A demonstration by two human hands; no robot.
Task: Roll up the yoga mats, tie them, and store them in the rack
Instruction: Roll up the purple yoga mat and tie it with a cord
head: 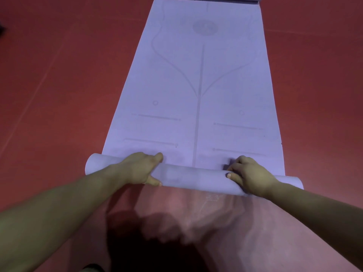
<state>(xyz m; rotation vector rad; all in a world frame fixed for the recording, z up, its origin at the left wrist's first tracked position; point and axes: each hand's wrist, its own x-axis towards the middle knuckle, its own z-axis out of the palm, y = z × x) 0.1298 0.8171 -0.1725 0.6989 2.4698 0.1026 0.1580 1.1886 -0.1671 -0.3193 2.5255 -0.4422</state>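
Item: lavender yoga mat [196, 85], rolling barely begun. A slim roll [188, 176] sits at its near end and the rest lies flat toward the far end; tying and racking are not yet done, and no tie or rack is in view. Grip: my left hand [140, 167] and right hand [250, 176] curl over the roll, thumbs on its near side, one toward each end. Surface: red floor [59, 85], seamed, dimly lit, my shadow at the near edge.

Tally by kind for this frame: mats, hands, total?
Lavender printed yoga mat, near end partly rolled, on the red floor: 1
Bare hands gripping the roll, left hand and right hand: 2
Total: 3
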